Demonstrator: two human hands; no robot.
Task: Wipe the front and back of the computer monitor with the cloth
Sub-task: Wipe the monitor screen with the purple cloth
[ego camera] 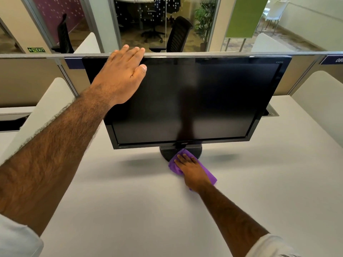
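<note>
Behind monitor (185,101): partition rail (27,56) close, office chair (178,34) beyond; cloth (173,166) against stand (164,153).

The left hand (122,75) is held raised, fingers straight and together, pointed toward one o'clock; the right hand (193,171) is laid palm down, fingers extended toward eleven o'clock.

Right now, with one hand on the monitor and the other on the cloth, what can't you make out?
Back of the monitor: the head view faces the screen, so the casing hides it.
The stand: partly behind the lower bezel, the cloth and the right hand.
The cloth: its middle lies under the right hand.
The left hand: whether its palm presses the screen.
The corner marking on the top bezel: too small to read.
</note>
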